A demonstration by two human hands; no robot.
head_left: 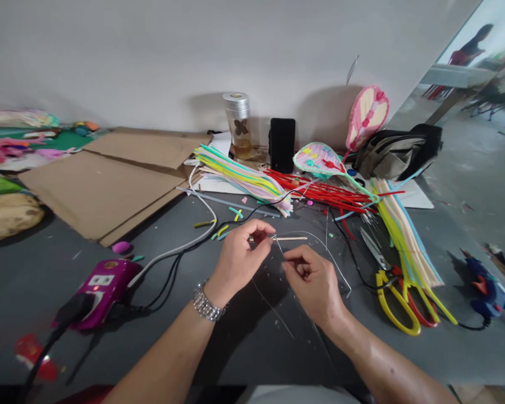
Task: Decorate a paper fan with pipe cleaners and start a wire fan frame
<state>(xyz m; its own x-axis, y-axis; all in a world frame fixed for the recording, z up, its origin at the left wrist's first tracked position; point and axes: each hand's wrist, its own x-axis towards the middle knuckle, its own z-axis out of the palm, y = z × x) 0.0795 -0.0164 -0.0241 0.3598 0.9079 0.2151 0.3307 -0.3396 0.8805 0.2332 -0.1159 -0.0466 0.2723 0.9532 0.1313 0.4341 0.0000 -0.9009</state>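
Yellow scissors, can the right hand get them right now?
Probably yes. The right hand is close to the yellow-handled scissors, with only grey tabletop between. A black cable lies by the blades, not the handles. Its fingers seem to pinch a thin wire, so it must let go first.

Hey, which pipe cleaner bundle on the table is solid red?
The red pipe cleaner bundle, lying between the pastel bundle and the yellow-and-cream bundle. It alone is all red; the other two mix yellow, blue and paler colours.
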